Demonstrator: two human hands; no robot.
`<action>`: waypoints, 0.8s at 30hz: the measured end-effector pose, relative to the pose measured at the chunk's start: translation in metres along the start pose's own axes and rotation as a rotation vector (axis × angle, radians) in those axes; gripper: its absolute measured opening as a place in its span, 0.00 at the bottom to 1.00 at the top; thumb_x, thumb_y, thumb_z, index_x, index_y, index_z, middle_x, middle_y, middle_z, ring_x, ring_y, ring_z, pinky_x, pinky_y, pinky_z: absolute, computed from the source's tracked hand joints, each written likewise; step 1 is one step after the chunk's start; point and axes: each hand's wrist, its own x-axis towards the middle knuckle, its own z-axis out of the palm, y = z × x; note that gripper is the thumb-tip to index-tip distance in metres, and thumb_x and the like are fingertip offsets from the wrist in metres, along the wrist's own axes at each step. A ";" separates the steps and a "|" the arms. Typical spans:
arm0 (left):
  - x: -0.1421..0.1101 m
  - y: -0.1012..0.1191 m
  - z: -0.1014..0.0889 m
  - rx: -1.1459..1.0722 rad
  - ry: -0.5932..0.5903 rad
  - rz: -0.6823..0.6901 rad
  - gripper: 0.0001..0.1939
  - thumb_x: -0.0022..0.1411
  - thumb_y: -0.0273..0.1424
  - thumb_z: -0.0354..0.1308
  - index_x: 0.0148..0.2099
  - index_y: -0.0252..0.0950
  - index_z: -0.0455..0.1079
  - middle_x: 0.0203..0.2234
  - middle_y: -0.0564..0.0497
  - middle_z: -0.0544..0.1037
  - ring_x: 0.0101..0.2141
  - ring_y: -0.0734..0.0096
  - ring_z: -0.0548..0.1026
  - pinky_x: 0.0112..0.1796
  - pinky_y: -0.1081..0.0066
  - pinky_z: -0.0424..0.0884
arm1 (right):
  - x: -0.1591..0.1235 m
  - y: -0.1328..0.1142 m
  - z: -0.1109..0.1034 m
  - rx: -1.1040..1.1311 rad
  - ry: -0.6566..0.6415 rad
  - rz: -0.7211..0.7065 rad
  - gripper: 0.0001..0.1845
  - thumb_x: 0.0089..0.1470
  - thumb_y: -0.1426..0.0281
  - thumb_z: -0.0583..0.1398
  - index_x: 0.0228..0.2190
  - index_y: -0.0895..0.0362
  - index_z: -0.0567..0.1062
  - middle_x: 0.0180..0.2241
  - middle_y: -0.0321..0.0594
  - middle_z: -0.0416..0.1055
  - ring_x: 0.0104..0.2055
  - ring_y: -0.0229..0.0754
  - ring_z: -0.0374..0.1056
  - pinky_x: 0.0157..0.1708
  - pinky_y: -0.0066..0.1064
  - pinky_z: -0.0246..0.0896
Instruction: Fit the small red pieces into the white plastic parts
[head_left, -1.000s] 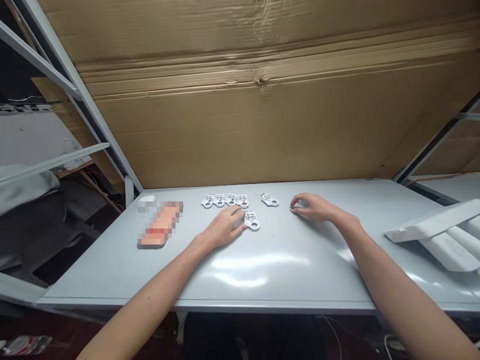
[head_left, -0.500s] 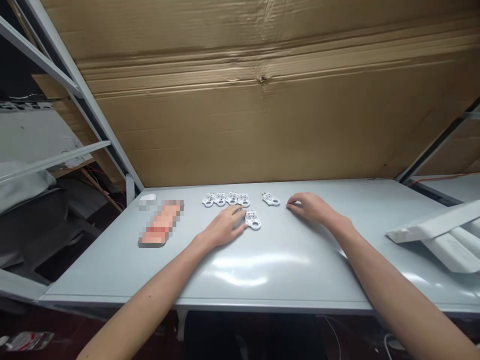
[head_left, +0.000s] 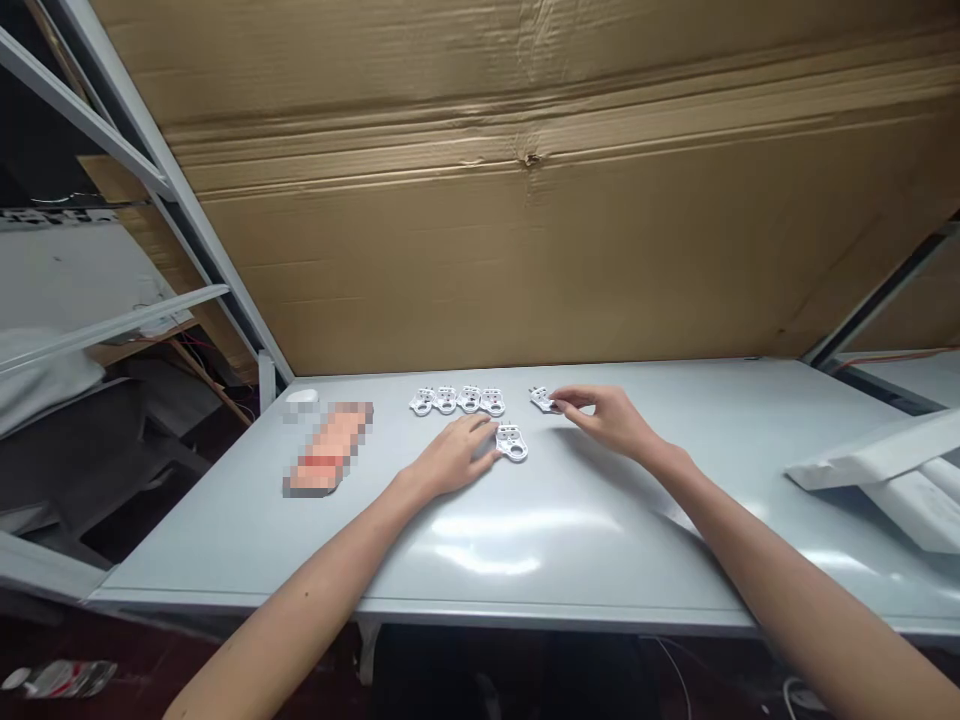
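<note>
Small white plastic parts, each with a round hole at one end and prongs at the other, lie on the table. My right hand [head_left: 606, 418] pinches the ring end of one white plastic part [head_left: 541, 399], partly covering it. My left hand [head_left: 459, 455] rests on the tabletop with thumb and fingers apart, its tips beside the left edge of a nearer white plastic part [head_left: 512, 443]. Whether they touch it I cannot tell. Behind that hand, several matching parts [head_left: 469, 399] stand side by side in a row.
On the left of the grey table [head_left: 570, 570] lie a blurred-out orange oblong object [head_left: 330, 448] and a small white object [head_left: 303, 396]. White foam-like pieces [head_left: 892, 460] lie at the right. A cardboard panel [head_left: 525, 270] closes off the back, and metal uprights [head_left: 180, 200] frame the side.
My right hand has moved left onto the ring end of the far white part and now pinches it. My left hand stays by the nearer part. The view has shifted slightly.
</note>
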 end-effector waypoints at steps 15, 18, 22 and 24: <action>0.000 0.002 -0.002 -0.018 -0.010 0.007 0.19 0.69 0.35 0.53 0.60 0.37 0.65 0.56 0.41 0.70 0.54 0.55 0.70 0.55 0.56 0.68 | -0.003 -0.003 0.038 0.255 -0.132 0.070 0.16 0.62 0.61 0.54 0.42 0.53 0.79 0.44 0.44 0.76 0.45 0.48 0.73 0.48 0.43 0.68; 0.000 0.002 -0.002 -0.012 -0.013 0.008 0.20 0.68 0.34 0.53 0.60 0.35 0.65 0.56 0.39 0.70 0.55 0.53 0.69 0.55 0.55 0.68 | -0.003 -0.006 0.039 0.462 -0.201 0.206 0.17 0.58 0.59 0.60 0.43 0.55 0.79 0.40 0.44 0.77 0.43 0.48 0.74 0.48 0.42 0.69; 0.000 0.001 -0.001 -0.005 -0.009 0.003 0.20 0.68 0.34 0.53 0.60 0.36 0.65 0.56 0.41 0.70 0.55 0.54 0.69 0.55 0.55 0.68 | -0.003 -0.007 0.040 0.711 -0.225 0.328 0.19 0.53 0.56 0.65 0.39 0.57 0.79 0.40 0.44 0.77 0.44 0.47 0.74 0.49 0.41 0.70; 0.000 0.001 -0.001 0.000 -0.011 -0.005 0.20 0.68 0.34 0.53 0.60 0.36 0.65 0.57 0.41 0.70 0.56 0.54 0.68 0.56 0.55 0.67 | -0.003 -0.008 0.040 0.784 -0.177 0.377 0.16 0.52 0.57 0.67 0.37 0.56 0.79 0.42 0.46 0.76 0.47 0.48 0.74 0.50 0.39 0.70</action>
